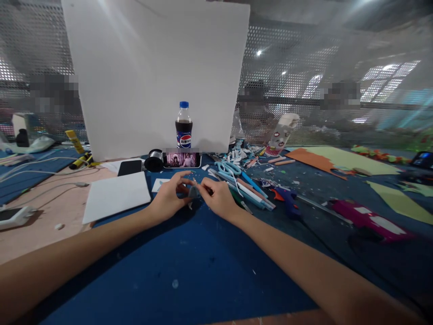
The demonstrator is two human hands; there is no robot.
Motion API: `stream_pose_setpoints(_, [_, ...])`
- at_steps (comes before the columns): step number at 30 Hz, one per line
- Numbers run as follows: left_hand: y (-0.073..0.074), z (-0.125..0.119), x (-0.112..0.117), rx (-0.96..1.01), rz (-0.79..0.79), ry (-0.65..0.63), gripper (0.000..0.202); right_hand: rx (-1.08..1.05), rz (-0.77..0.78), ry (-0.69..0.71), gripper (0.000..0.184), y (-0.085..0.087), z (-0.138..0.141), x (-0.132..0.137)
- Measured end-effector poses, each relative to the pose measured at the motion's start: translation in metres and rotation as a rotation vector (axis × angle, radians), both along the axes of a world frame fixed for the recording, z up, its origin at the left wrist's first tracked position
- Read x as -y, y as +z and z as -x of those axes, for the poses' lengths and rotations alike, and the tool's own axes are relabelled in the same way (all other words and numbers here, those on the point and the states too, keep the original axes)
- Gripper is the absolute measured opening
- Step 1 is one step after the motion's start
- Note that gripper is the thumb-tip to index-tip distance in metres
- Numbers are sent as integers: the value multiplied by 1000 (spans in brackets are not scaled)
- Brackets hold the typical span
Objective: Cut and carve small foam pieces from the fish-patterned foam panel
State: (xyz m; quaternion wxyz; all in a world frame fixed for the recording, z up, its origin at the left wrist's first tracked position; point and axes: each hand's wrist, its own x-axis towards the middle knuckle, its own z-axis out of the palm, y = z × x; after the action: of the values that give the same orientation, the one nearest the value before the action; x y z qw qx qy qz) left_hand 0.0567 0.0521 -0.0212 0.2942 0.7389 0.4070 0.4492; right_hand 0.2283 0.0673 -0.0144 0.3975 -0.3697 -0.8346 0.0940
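Observation:
My left hand (pixel 171 195) and my right hand (pixel 218 197) meet over the blue mat (pixel 189 266) in the middle of the table. Both pinch a small grey piece (pixel 194 192) held between their fingertips; its exact kind is too small to tell. Just beyond them a phone (pixel 182 160) lies on its side with a video playing, and a Pepsi bottle (pixel 183 125) stands upright behind it. A bundle of pens and pencils (pixel 248 192) with light-blue scissors (pixel 227 169) lies right of my right hand.
A big white board (pixel 152 76) stands at the back. A white sheet (pixel 115 195), a dark phone (pixel 129 167) and a tape roll (pixel 154 160) lie left. A blue glue gun (pixel 287 198), a pink tool (pixel 365 220), and orange and yellow paper (pixel 338 162) lie right. Scraps litter the mat.

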Motion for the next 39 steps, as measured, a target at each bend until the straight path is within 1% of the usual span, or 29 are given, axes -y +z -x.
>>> stream_pose_setpoints(3, [0, 0, 0, 29, 28, 18, 61, 23, -25, 11, 34, -2, 0, -1])
stream_pose_setpoints(6, [-1, 0, 2, 17, 13, 25, 64, 62, -60, 33, 33, -3, 1, -1])
stream_pose_setpoints(13, [0, -1, 6, -2, -6, 15, 62, 152, -141, 31, 31, -4, 1, 0])
stream_pose_setpoints(18, [0, -1, 7, -32, -67, 28, 60, 163, -196, 1, 28, -6, -1, -1])
stream_pose_setpoints(21, [0, -2, 5, -10, -49, 39, 58, 115, -203, -14, 30, -5, -2, -1])
stream_pose_setpoints(24, [-1, -1, 2, 37, -15, 57, 57, -8, -184, -34, 33, -3, -3, -2])
stream_pose_setpoints(26, [-2, 0, -2, 70, 8, 79, 57, -93, -161, -86, 34, -2, -4, -3])
stream_pose_setpoints(28, [-4, 1, -5, 103, 41, 80, 57, -127, -108, -142, 35, -1, -7, -6])
stream_pose_setpoints(30, [-5, 2, -8, 132, 70, 74, 57, -108, -21, -159, 36, -1, -9, -10])
stream_pose_setpoints(33, [-6, 2, -9, 141, 61, 73, 56, -39, 88, -132, 42, -2, -12, -15])
stream_pose_setpoints(36, [-4, 2, -6, 115, 21, 59, 56, 56, 123, -152, 42, -4, -11, -17])
stream_pose_setpoints(39, [-1, 2, -3, 38, -22, 53, 53, 155, 134, -157, 40, -6, -9, -16])
